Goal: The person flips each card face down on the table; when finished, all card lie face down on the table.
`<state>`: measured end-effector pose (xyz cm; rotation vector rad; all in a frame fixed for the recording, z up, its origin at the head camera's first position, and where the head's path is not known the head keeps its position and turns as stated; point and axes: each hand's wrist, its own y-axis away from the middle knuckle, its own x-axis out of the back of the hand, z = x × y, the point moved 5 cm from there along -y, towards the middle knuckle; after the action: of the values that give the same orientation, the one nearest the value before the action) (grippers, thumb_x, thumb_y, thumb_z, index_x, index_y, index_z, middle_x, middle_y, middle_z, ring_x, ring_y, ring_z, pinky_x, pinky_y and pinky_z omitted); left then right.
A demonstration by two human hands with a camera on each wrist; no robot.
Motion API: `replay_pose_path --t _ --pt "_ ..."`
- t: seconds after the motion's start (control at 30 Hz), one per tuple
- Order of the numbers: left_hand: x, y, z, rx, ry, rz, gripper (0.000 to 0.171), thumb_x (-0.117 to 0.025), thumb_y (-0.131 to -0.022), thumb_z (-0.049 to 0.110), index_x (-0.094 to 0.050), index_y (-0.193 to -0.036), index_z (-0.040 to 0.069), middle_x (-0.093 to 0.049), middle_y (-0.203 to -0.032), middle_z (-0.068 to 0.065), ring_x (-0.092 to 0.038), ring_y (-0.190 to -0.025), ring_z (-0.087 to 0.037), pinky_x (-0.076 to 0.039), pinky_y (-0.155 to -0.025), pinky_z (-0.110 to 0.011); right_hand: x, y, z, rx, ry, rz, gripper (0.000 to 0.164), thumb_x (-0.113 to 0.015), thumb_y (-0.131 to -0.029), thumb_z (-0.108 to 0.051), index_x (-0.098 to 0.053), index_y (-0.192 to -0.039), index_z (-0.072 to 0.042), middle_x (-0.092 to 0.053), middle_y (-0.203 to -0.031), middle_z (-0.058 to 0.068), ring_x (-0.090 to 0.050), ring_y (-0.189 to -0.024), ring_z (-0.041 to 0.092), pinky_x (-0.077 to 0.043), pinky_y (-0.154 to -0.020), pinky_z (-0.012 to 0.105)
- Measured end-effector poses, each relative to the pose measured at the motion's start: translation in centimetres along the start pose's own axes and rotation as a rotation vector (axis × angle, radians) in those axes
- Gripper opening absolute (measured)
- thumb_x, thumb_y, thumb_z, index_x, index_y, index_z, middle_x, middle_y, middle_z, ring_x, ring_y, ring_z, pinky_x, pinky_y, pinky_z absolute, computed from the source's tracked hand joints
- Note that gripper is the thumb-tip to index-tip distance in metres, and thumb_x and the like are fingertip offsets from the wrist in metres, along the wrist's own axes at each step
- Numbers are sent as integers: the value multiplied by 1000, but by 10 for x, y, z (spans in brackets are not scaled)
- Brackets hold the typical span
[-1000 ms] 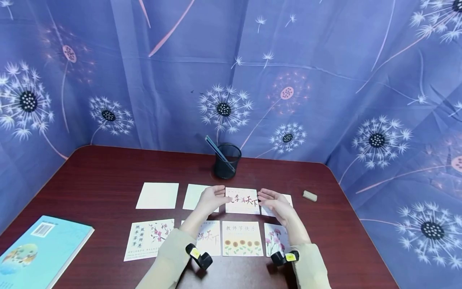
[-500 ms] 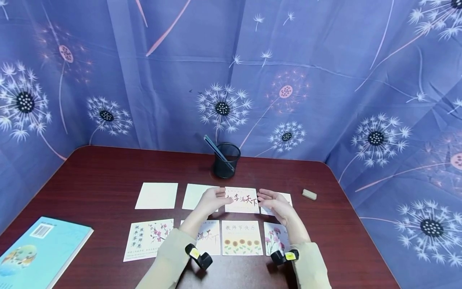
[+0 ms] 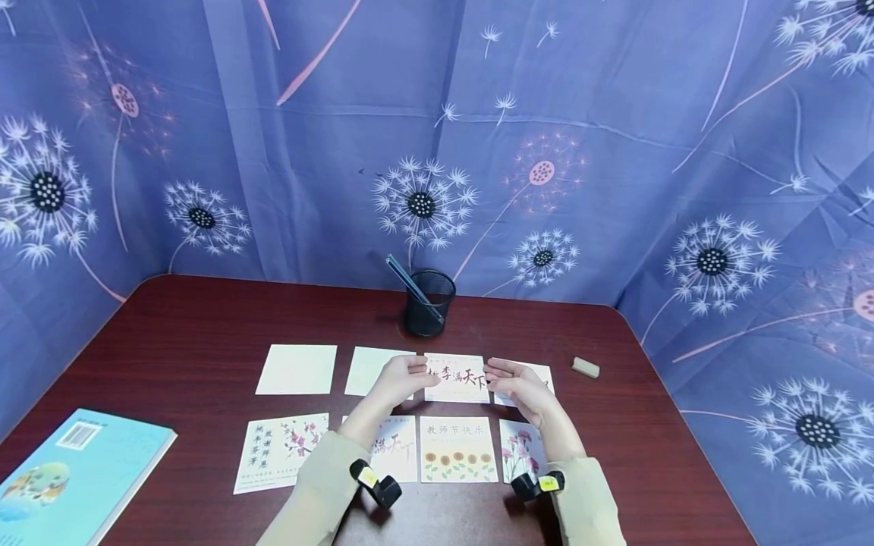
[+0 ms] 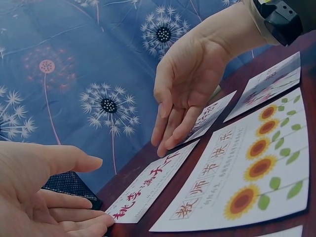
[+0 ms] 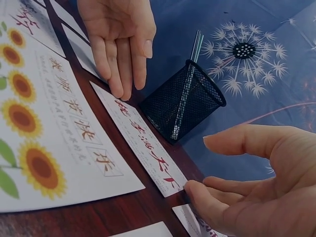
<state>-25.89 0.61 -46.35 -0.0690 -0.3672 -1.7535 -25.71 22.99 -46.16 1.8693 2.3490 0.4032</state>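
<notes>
A white card with red Chinese characters [image 3: 456, 390] lies flat in the back row on the table, between my two hands. At its left edge is my left hand [image 3: 394, 381], fingers extended and thumb apart; its fingertips meet the card's near corner in the left wrist view. My right hand [image 3: 524, 387] is at the right edge, also with extended fingers, one fingertip at the card's corner in the right wrist view. Neither hand grips anything. The left hand partly covers a blank card [image 3: 365, 368], and the right hand partly hides another printed card [image 3: 546, 377].
The front row holds a plum-blossom card [image 3: 280, 455], a red-lettered card [image 3: 399, 447], a sunflower card [image 3: 459, 447] and a pink-flower card [image 3: 522, 447]. Another blank card [image 3: 297, 369] lies back left. Around stand a mesh pen holder [image 3: 426, 315], an eraser [image 3: 586, 368] and a blue book [image 3: 82, 470].
The card between my hands has shifted very slightly left, along with my right fingertips. My left hand stays almost still. The head view has tilted slightly since the first frame.
</notes>
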Motion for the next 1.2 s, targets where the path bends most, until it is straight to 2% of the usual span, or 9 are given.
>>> replay_pose_path --t 0.1,0.27,0.67,0.77,1.0,1.2 --pt "0 0 -2 10 6 3 58 -73 -84 16 -53 -133 -8 -61 -131 -23 -57 -125 -35 -50 -102 -43 0 -2 2 -1 -17 2 66 -53 -84 5 -28 -144 16 -36 -148 35 -44 -135 35 -44 -89 10" --pt "-2 0 -2 2 -12 -3 58 -73 -83 15 -54 -132 -9 -62 -128 -24 -58 -123 -35 -51 -101 -42 -2 -2 4 3 -34 -32 66 -52 -87 3 -25 -145 18 -33 -149 37 -45 -133 32 -47 -91 12" --pt "2 3 4 29 -23 5 57 -75 -81 15 -57 -129 -10 -66 -121 -23 -63 -115 -33 -52 -98 -42 5 2 -2 16 -26 -12 65 -50 -84 5 -25 -142 22 -33 -145 42 -55 -122 24 -48 -90 12" --pt "3 2 3 34 -24 -3 57 -75 -82 15 -56 -130 -9 -66 -122 -23 -62 -117 -34 -52 -99 -43 4 1 -2 6 0 -22 65 -51 -85 3 -26 -142 21 -35 -144 41 -54 -123 25 -48 -91 13" --pt "4 1 -2 46 -25 -8 58 -73 -83 17 -55 -132 -8 -64 -125 -23 -60 -120 -34 -50 -102 -45 -1 -1 -2 7 13 -39 62 -51 -87 1 -27 -141 23 -37 -143 41 -58 -113 14 -48 -90 12" --pt "5 1 -3 54 -5 3 59 -73 -83 16 -54 -132 -9 -65 -124 -23 -60 -119 -35 -48 -103 -47 -2 -1 -3 -5 -10 -36 63 -49 -87 1 -25 -141 23 -35 -144 41 -57 -115 15 -46 -90 10"
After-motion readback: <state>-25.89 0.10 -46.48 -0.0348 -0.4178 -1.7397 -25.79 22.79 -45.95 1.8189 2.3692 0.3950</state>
